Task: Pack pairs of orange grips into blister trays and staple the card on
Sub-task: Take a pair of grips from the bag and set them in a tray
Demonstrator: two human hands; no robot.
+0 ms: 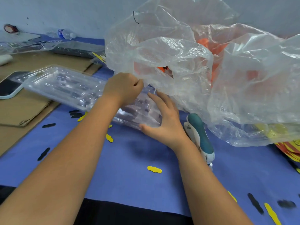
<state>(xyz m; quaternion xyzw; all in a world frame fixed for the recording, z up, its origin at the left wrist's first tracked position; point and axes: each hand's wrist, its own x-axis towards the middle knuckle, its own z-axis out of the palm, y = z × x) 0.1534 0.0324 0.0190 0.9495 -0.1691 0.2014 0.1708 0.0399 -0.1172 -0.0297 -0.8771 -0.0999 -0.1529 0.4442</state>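
Note:
A big clear plastic bag (pixel 178 51) fills the upper right, and orange grips (pixel 211 46) show through it. My left hand (pixel 125 88) pinches the bag's lower edge at its opening. A stack of clear blister trays (pixel 65 85) lies tilted across the blue table from left to centre. My right hand (pixel 164 117) rests with spread, straight fingers on the near end of this stack. A teal and white stapler (pixel 201 137) lies just right of my right wrist. Printed yellow and red cards (pixel 289 148) peek out under the bag at the right edge.
Flat brown cardboard (pixel 24 111) covers the left of the table, with a phone (pixel 9 88) on it. Small yellow and black punched tabs (pixel 154 169) are scattered over the blue surface. A water bottle (pixel 65 34) and more packed trays lie at the back by the wall.

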